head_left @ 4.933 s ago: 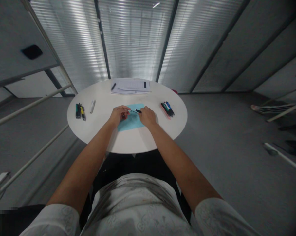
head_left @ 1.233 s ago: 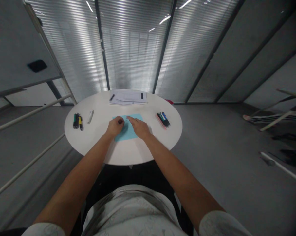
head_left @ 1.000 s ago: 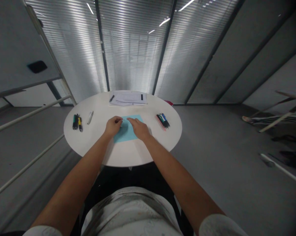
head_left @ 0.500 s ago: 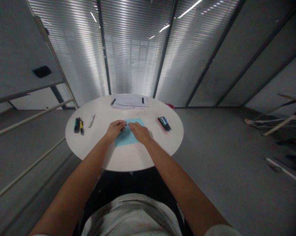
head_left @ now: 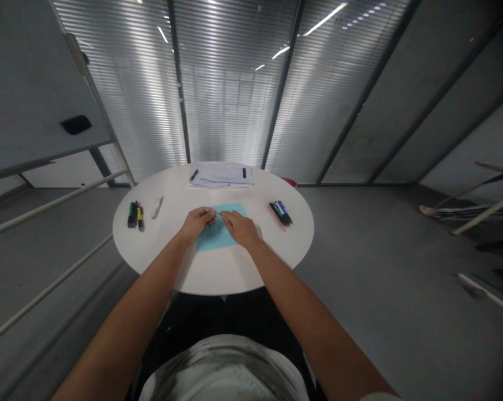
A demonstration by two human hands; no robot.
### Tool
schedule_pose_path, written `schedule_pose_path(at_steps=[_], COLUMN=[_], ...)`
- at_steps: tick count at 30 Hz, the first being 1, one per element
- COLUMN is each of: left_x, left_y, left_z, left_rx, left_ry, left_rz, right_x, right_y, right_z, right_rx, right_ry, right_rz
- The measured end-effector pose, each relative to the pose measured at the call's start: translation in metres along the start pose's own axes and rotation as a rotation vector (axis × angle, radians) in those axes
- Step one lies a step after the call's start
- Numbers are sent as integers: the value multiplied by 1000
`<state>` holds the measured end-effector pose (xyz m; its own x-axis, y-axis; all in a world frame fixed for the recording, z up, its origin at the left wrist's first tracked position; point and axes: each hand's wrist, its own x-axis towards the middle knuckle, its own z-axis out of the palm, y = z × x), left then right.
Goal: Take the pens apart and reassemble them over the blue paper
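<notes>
In the head view, you have both bare hands together over the light blue sheet [head_left: 216, 239], near the middle of the round white table [head_left: 218, 278]. Your left hand [head_left: 196, 221] is curled, with thumb and finger pinched on a small thin piece [head_left: 218, 213]; your right hand [head_left: 242, 228] comes in from the right and pinches the same piece at its other end. It sits in the narrow space between your fingertips, over the far part of the sheet, and is too small for me to name

I judge the step in hand to be close two-handed fingertip work on that piece. Any next move calls for a light, steady pinch from both hands and the two ends kept in line, since a slip could drop it onto the sheet

To the left lie dark markers [head_left: 132, 215], a yellow highlighter [head_left: 140, 217] just beside them, and a white marker [head_left: 157, 207] a little nearer the sheet. To the right is a cluster of pens [head_left: 282, 214] with something pink along its left side. At the far edge is a stack of papers [head_left: 220, 174] with a dark pen [head_left: 193, 175] on its left part
</notes>
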<state>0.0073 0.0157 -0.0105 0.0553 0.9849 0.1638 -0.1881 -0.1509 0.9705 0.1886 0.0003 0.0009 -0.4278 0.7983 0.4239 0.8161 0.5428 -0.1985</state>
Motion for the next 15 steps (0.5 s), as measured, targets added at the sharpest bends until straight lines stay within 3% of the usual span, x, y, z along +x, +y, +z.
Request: schedule_pose_path(at_steps=[7,15], left_x=[-4,-2], left_y=[6,2], left_z=[2,1], left_rx=[127,17], left_ry=[11,14], left_rz=[8,-16], right_x=[0,0], right_y=[-1,-1], right_z=[0,1], right_rx=[-27,18], right_ry=[-31,-2], right_rz=[6,-10])
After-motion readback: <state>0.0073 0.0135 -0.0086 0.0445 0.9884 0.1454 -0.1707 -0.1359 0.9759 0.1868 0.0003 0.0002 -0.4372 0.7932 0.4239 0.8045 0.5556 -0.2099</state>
